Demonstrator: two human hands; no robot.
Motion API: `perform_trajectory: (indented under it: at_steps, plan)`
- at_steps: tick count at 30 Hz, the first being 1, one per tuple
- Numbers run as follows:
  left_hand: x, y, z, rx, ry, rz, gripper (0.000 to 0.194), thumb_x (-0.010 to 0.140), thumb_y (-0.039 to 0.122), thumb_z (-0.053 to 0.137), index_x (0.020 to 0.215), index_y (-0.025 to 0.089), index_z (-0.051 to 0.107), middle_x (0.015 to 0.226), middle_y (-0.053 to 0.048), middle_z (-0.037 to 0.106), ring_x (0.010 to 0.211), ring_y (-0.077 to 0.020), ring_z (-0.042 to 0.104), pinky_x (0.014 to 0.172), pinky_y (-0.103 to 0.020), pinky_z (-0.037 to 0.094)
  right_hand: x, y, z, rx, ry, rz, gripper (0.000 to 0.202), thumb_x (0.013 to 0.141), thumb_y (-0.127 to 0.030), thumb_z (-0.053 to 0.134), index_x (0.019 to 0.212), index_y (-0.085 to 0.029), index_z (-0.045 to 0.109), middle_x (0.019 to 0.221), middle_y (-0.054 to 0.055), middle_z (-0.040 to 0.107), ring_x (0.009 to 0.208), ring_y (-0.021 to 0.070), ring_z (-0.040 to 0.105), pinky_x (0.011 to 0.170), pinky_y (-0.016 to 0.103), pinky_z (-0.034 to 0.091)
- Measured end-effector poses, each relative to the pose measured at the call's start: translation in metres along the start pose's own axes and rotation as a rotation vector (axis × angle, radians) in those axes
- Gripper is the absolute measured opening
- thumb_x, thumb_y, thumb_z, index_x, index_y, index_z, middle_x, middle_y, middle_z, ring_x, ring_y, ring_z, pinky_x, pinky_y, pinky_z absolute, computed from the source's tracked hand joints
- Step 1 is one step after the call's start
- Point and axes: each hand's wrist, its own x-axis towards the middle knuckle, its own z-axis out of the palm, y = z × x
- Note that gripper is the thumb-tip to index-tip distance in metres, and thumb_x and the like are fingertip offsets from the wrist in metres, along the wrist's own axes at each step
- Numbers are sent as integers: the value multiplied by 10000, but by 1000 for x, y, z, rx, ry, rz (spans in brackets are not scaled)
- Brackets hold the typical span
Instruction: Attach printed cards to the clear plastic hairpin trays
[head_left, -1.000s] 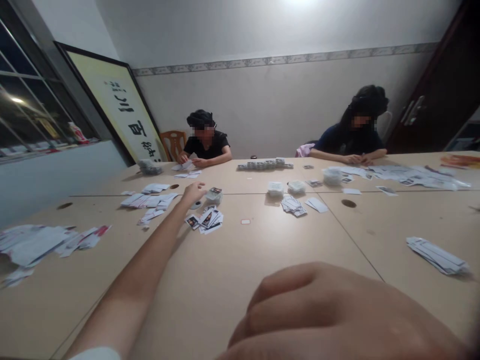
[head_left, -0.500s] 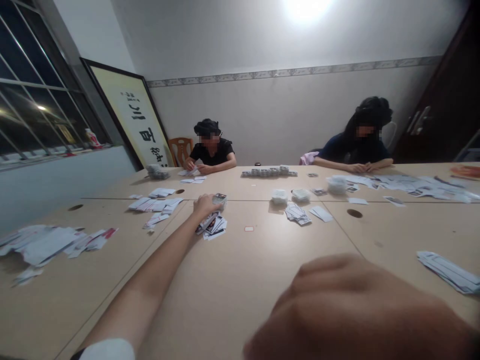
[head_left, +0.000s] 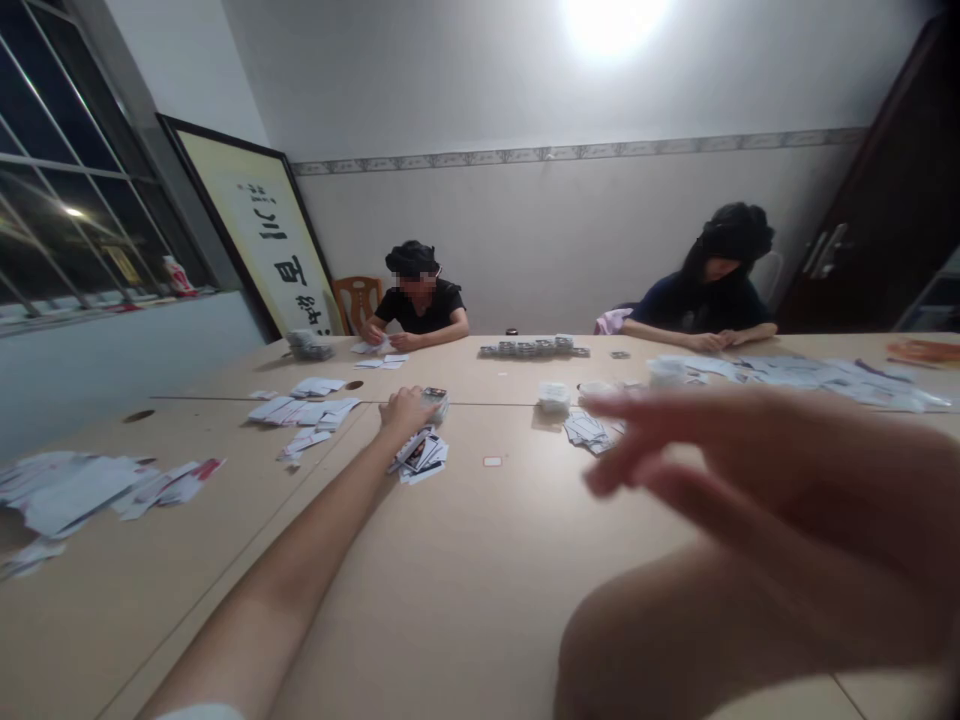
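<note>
Far out over the table, my left hand (head_left: 403, 410) has its fingers around the side of a small stack of cards (head_left: 437, 405) with a dark picture on top. Just in front of that wrist lies a loose fanned pile of picture cards (head_left: 421, 456). My right hand (head_left: 772, 480) is raised close to the camera, large and somewhat blurred. Its fingers stretch leftward, apart from each other, and I see nothing in them. Behind the fingertips, partly covered, is a pile of white cards (head_left: 586, 430), with a clear plastic box (head_left: 554, 397) beyond it.
White papers (head_left: 75, 490) and smaller slips (head_left: 304, 410) spread over the left side. A row of card stacks (head_left: 534, 347) stands at the far edge. Two people sit opposite, one person (head_left: 424, 310) at left and another person (head_left: 712, 300) at right, by scattered papers (head_left: 795, 378).
My right hand has risen from the lower right and its curled fingers have stretched out leftward. My left hand stays at the card stack. The view has shifted slightly.
</note>
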Motion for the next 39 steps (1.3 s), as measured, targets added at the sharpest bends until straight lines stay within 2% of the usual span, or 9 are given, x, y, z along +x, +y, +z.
perform_trajectory:
  at_steps: [4,6,8,12,15,19,25,34,39]
  plan:
    - [-13,-1,-7,-36,72,46,412,962,385,634,1311,169,592,1330,-123,607,1191,-279,610,1004,-522,522,42,96,21,219,155,254,217,892,-341,678,1080,-254,743,779,10,754,628,171,716,595,313,580]
    - [-25,-4,-6,-65,93,79,396,966,370,631,1306,171,596,1325,-120,612,1182,-272,617,998,-510,529,64,149,42,162,237,479,247,858,-310,686,1075,-197,722,822,36,755,674,186,729,639,320,578]
    - [-38,-9,-2,-90,107,107,369,967,362,630,1282,170,610,1314,-117,620,1173,-264,621,996,-499,532,73,196,68,-26,448,704,231,824,-229,707,1039,-147,727,872,77,754,798,212,731,785,352,575]
    - [-67,-20,10,-117,118,149,308,966,362,630,1202,166,647,1263,-106,649,1139,-245,632,994,-477,526,54,262,122,-252,718,919,306,896,-153,634,1187,-63,659,1299,235,619,1234,305,584,1073,480,449]
    - [-84,-26,17,-117,148,159,260,960,331,624,1156,167,671,1230,-106,671,1155,-251,622,1012,-448,494,27,294,157,-358,807,1027,349,947,-313,661,1266,-176,620,1430,115,546,1302,302,534,1072,551,457]
    - [-95,-24,19,-99,192,176,310,961,284,575,1251,200,642,1214,-112,696,1181,-279,606,1003,-422,450,6,325,181,-382,778,1054,359,974,-345,634,1294,-184,606,1345,107,607,1171,258,626,987,492,539]
    - [-94,-25,26,-69,199,203,324,946,374,595,1200,192,676,1212,-146,706,1173,-341,589,978,-479,412,3,351,180,-374,640,1027,381,977,-356,631,1310,-176,589,1278,101,641,1071,234,670,912,452,579]
    - [-89,-28,40,-83,230,289,182,918,317,616,1005,223,745,1223,-119,724,1188,-315,599,1042,-521,351,1,357,183,-416,473,1078,368,977,-356,630,1300,-183,600,1305,105,628,1099,237,657,926,453,574]
    - [-89,-31,41,-100,291,329,163,910,230,607,977,226,755,1145,-100,756,1130,-297,641,1021,-511,379,0,352,183,-416,471,1082,352,981,-360,624,1286,-185,608,1294,102,634,1088,231,660,920,448,576]
